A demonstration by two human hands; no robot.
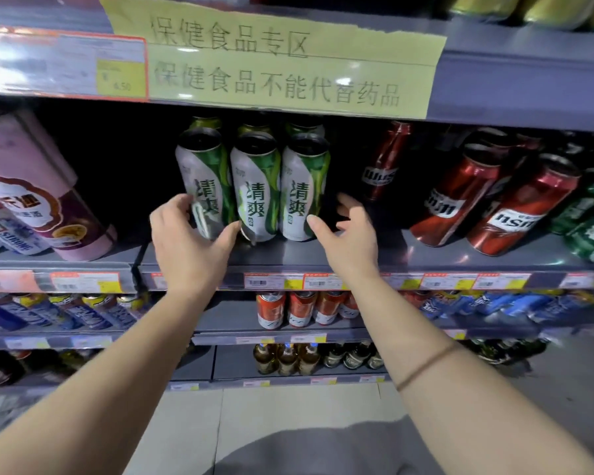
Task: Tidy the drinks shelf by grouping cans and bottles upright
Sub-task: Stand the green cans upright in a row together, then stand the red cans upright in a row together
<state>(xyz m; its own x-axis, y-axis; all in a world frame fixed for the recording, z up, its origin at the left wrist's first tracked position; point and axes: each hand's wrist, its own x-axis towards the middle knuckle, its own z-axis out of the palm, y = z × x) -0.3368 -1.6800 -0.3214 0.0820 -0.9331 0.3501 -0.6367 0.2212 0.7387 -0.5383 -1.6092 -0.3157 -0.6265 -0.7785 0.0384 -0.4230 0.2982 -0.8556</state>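
Three green-and-white cans stand upright in a front row on the grey shelf (357, 258), with more of the same behind them. My left hand (189, 241) curls around the base of the left can (203, 173), fingers on its left side, thumb reaching under the middle can (256, 183). My right hand (347, 238) is spread open beside the right can (304, 186), thumb tip touching its lower right side, fingers in the dark gap behind. Red cans (460, 197) stand to the right.
A pink and purple carton (31, 186) stands at the left of the shelf, green cans (590, 221) at the far right. A yellow paper sign (288, 63) hangs from the shelf above. Lower shelves hold red cans (302, 308), blue bottles and glass bottles (288, 358).
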